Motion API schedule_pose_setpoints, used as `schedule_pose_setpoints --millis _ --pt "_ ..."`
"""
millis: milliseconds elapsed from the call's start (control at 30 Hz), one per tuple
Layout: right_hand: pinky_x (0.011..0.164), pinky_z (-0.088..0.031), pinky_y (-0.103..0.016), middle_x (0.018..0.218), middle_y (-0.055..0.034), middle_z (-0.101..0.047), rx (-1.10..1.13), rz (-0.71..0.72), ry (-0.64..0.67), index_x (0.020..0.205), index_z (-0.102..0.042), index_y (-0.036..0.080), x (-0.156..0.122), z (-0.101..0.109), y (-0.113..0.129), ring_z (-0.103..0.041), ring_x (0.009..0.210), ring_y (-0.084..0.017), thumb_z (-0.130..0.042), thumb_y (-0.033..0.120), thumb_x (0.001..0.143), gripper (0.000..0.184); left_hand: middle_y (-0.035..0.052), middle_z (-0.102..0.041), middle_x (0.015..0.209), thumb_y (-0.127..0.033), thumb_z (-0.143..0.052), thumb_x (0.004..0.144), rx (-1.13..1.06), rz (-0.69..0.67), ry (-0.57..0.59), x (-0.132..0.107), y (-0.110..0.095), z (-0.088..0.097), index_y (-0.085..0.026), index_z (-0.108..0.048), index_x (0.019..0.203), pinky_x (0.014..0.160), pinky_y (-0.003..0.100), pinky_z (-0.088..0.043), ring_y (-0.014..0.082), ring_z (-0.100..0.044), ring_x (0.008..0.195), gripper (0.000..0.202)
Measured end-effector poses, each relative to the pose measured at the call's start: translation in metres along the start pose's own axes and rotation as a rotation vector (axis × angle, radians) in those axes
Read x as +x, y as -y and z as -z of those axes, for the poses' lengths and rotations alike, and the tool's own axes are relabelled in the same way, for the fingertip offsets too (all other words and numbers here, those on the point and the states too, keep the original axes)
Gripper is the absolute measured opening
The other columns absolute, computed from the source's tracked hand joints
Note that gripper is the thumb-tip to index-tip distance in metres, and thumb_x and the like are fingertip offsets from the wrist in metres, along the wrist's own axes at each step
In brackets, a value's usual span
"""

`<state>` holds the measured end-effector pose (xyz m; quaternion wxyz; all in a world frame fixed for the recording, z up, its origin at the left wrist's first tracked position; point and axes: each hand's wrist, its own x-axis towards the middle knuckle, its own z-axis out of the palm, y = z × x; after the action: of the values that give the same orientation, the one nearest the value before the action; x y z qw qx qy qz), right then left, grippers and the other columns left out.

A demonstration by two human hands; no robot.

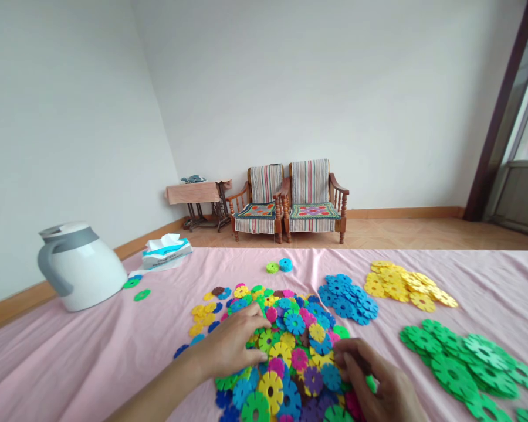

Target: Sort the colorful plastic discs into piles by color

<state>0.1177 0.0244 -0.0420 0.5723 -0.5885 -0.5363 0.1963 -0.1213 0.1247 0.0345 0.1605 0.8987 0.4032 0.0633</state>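
A large mixed pile of flat plastic notched discs (280, 353) in many colours lies in front of me. My left hand (233, 343) rests over its left part, thumb and fingers spread apart, with fingertips among the discs. At the right edge of the pile is my right hand (374, 378), its fingers curled toward the thumb. A green notched disc (371, 384) shows partly in the gap inside that hand; the fingers hide the rest. Beyond the right hand lie a heap of green discs (455, 375), a blue heap (344, 298) and a yellow heap (405, 284).
A pink cloth (127, 351) covers the table. On the left stand a white and grey jug (85, 269) and a tissue box (167, 252), with a few loose discs (142, 295) nearby. Two small stacks (285, 265) sit at the back. Two wooden armchairs (314, 196) stand by the wall.
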Motion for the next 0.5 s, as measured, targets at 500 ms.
schedule_pose_setpoints --millis 500 --pt "0.053 -0.044 -0.021 0.061 0.0019 -0.064 -0.03 0.024 -0.033 0.078 -0.064 0.024 0.0 -0.001 0.001 -0.059 0.055 -0.015 -0.047 0.05 0.084 0.032 -0.0002 -0.055 0.086 -0.026 -0.072 0.062 0.016 -0.031 -0.055 0.005 -0.007 -0.012 -0.022 -0.063 0.091 0.066 0.024 -0.041 0.0182 -0.054 0.08 0.03"
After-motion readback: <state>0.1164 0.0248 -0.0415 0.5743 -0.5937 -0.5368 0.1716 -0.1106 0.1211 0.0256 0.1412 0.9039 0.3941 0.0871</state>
